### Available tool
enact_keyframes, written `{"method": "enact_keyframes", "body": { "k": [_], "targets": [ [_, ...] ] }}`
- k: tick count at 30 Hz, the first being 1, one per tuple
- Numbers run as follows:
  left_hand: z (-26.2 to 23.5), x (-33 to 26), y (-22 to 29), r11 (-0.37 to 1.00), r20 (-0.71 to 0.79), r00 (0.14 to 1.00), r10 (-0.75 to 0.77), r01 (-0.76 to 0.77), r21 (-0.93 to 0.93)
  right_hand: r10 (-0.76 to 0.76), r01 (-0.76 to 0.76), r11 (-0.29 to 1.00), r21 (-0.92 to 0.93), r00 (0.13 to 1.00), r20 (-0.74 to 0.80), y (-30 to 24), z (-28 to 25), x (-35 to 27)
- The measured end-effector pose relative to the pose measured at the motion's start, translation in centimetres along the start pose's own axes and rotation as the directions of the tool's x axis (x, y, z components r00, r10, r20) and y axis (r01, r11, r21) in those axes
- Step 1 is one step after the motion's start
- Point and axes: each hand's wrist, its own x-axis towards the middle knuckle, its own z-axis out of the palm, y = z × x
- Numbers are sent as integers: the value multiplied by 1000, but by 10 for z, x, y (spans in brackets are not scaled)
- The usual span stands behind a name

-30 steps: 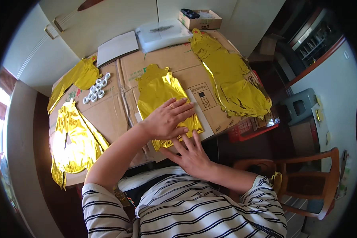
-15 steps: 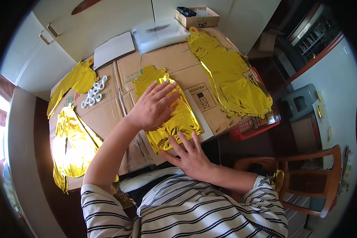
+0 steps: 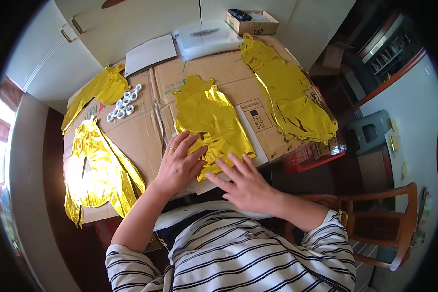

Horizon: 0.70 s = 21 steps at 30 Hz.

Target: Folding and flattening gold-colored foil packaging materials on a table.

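Centrally, a gold foil piece (image 3: pixel 204 107) is lying flat at the near edge of the cardboard-covered table (image 3: pixel 136 141), with a pale sheet (image 3: pixel 260 155) showing beneath its right edge. Its surface is creasing most heavily in the near half, around the hands.

Left hand (image 3: pixel 179 163): palm facing down, this hand is covering the near left edge of the foil piece. Its fingers are slightly bending, moderately spread, and gripping nothing visible. Right hand (image 3: pixel 243 182): this hand is reaching over the near right portion of the same piece, fingers fanning wide and pointing away from the body; it is grasping nothing visible. Exact fingertip contact cannot be told for either hand.

Surroundings: a larger gold foil (image 3: pixel 282 92) is occupying the right side of the table. A forked gold foil (image 3: pixel 95 165) is lying at the near left, strongly reflecting light, and a curved gold foil (image 3: pixel 100 90) is lying behind it. White rolls (image 3: pixel 126 101) are sitting in a cluster beside the curved foil. Along the far edge, a grey sheet (image 3: pixel 151 54), a translucent stack (image 3: pixel 209 44) and a small carton (image 3: pixel 258 27) are standing in sequence from left to right; the carton is holding a black object (image 3: pixel 240 14).
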Motion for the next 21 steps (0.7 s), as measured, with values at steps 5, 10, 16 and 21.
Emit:
{"method": "enact_keyframes", "body": {
  "k": [5,10,16,21],
  "targets": [
    [-1,-2,1,1000,3,1000,-18,17,26,15,-4,999,43,969,-246,52,-30,7],
    [-4,-2,2,996,-13,996,-85,84,-36,-40,55,997,62,974,-222,123,-34,18],
    [-8,-11,1,993,-5,993,-115,115,-16,-95,99,995,23,986,-136,138,-25,18],
    [-10,-12,2,989,44,989,-144,142,48,-123,124,992,9,989,-81,142,-29,20]
  ]
}}
